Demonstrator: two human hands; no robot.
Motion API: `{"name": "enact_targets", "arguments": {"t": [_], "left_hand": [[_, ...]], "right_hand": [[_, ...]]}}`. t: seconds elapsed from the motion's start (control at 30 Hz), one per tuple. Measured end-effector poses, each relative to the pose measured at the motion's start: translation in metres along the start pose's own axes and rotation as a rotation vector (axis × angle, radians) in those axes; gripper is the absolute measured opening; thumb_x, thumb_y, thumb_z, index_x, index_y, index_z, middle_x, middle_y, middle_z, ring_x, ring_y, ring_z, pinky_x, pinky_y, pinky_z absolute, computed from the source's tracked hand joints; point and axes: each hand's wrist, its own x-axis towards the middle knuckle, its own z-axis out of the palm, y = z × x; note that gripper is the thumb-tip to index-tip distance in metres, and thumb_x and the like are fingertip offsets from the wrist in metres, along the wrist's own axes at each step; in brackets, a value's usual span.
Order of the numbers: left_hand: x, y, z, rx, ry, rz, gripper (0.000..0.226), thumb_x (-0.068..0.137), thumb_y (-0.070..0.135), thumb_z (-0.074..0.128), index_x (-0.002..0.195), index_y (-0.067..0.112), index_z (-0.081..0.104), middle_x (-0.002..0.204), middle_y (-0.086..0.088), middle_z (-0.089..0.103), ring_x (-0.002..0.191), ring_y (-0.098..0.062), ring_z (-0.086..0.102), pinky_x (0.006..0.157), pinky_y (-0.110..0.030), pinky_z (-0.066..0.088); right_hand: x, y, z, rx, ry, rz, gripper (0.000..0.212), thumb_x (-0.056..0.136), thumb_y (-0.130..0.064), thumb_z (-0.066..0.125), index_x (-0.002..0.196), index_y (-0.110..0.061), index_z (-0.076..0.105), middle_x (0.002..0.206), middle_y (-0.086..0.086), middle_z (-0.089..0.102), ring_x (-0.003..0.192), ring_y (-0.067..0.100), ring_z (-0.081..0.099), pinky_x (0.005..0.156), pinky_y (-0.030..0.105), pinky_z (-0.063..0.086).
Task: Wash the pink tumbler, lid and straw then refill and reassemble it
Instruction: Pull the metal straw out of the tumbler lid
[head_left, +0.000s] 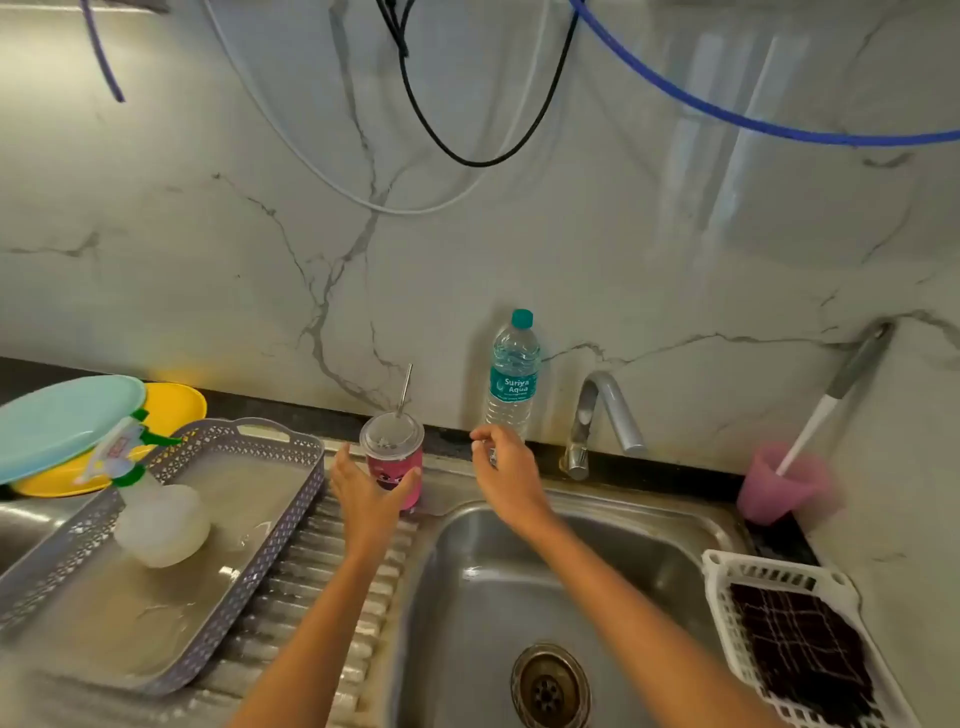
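Clear plastic water bottle with teal cap (512, 358), standing upright. Its teal wrap label (511, 388) carries white lettering, "Suriya Aqua". A smaller line beneath is too small to read.

White spray bottle with green trigger (156, 519): label with a red patch, blurred, illegible.

Pink tumbler (402, 480): dark printed motif, no legible letters.

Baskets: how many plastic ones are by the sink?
2. A grey basket sits on the drainboard left of the sink; a white basket holding a dark cloth sits at its right. More may be hidden.
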Motion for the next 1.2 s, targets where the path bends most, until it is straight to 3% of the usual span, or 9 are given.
{"name": "enact_targets", "arguments": {"t": [0.1, 0.2, 0.4, 0.47, 0.6, 0.73, 0.83, 1.0, 1.2], "left_hand": [[0.02, -0.015, 0.005, -0.013, -0.076, -0.056, 0.119, 0.067, 0.034, 0.088, 0.154, 0.014, 0.01, 0.159, -0.01, 0.015, 0.147, -0.028, 0.013, 0.119, -0.046, 0.019], [0.032, -0.03, 0.008, -0.118, -0.199, -0.071, 0.129, 0.055, 0.037, 0.092, 0.151, 0.029, 0.006, 0.149, -0.007, 0.032, 0.137, -0.027, 0.037, 0.114, -0.049, 0.034], [0.043, -0.046, 0.021, -0.21, -0.218, -0.05, 0.121, 0.055, 0.029, 0.094, 0.147, 0.035, 0.015, 0.14, -0.005, 0.042, 0.126, -0.025, 0.047, 0.104, -0.047, 0.045], [0.043, -0.047, 0.025, -0.24, -0.19, -0.056, 0.11, 0.054, 0.034, 0.093, 0.141, 0.031, 0.025, 0.132, -0.003, 0.05, 0.119, -0.024, 0.053, 0.093, -0.04, 0.053], [0.04, -0.043, 0.028, -0.235, -0.112, -0.001, 0.083, 0.066, 0.01, 0.088, 0.129, 0.031, 0.038, 0.118, 0.003, 0.058, 0.107, -0.014, 0.059, 0.073, -0.012, 0.046], [0.024, -0.032, 0.025, -0.234, -0.149, 0.044, 0.082, 0.066, 0.002, 0.086, 0.129, 0.031, 0.041, 0.116, 0.007, 0.059, 0.1, -0.001, 0.058, 0.068, -0.007, 0.047], [0.014, -0.025, 0.022, -0.262, -0.193, 0.085, 0.085, 0.065, 0.001, 0.086, 0.128, 0.035, 0.042, 0.117, 0.01, 0.06, 0.102, -0.004, 0.06, 0.074, -0.011, 0.05], [-0.002, -0.021, 0.012, -0.241, -0.269, 0.133, 0.088, 0.063, 0.006, 0.089, 0.132, 0.034, 0.041, 0.12, 0.013, 0.059, 0.106, 0.004, 0.058, 0.082, -0.013, 0.05], [-0.017, -0.03, -0.005, -0.227, -0.269, 0.089, 0.093, 0.062, 0.006, 0.089, 0.136, 0.03, 0.039, 0.122, 0.014, 0.057, 0.106, 0.008, 0.057, 0.084, -0.016, 0.052]], "right_hand": [[0.016, 0.002, 0.017, 0.03, -0.03, 0.075, 0.02, 0.098, -0.018, 0.049, 0.113, -0.011, 0.061, 0.11, 0.0, 0.06, 0.097, 0.007, 0.052, 0.084, 0.017, 0.037], [0.034, 0.009, 0.034, 0.049, -0.072, 0.128, 0.022, 0.098, -0.02, 0.051, 0.115, -0.011, 0.061, 0.112, 0.003, 0.061, 0.098, 0.01, 0.055, 0.086, 0.019, 0.041], [0.061, 0.02, 0.05, 0.067, -0.075, 0.146, 0.021, 0.098, -0.014, 0.05, 0.115, -0.011, 0.062, 0.112, 0.003, 0.063, 0.1, 0.012, 0.057, 0.09, 0.023, 0.046], [0.063, 0.023, 0.051, 0.073, -0.073, 0.144, 0.022, 0.097, -0.011, 0.05, 0.113, -0.011, 0.064, 0.112, 0.004, 0.064, 0.099, 0.012, 0.058, 0.09, 0.022, 0.046], [0.065, 0.021, 0.053, 0.118, -0.07, 0.114, 0.025, 0.096, -0.009, 0.054, 0.117, -0.009, 0.067, 0.115, 0.005, 0.066, 0.103, 0.014, 0.061, 0.096, 0.028, 0.049], [0.067, 0.004, 0.043, 0.265, -0.057, 0.108, 0.034, 0.096, -0.017, 0.059, 0.128, -0.01, 0.061, 0.125, 0.003, 0.065, 0.109, 0.01, 0.06, 0.095, 0.018, 0.048], [0.068, -0.015, 0.028, 0.305, -0.055, 0.149, 0.042, 0.094, -0.025, 0.062, 0.133, -0.01, 0.056, 0.121, 0.002, 0.065, 0.1, 0.005, 0.058, 0.081, 0.006, 0.043], [0.061, -0.034, 0.012, 0.345, -0.045, 0.193, 0.029, 0.091, -0.023, 0.067, 0.116, -0.01, 0.068, 0.098, -0.001, 0.069, 0.083, 0.003, 0.062, 0.087, 0.024, 0.053], [0.059, -0.056, 0.003, 0.514, 0.013, 0.206, 0.008, 0.09, -0.02, 0.067, 0.095, -0.014, 0.068, 0.085, -0.001, 0.07, 0.077, 0.009, 0.066, 0.074, 0.021, 0.057]]}}
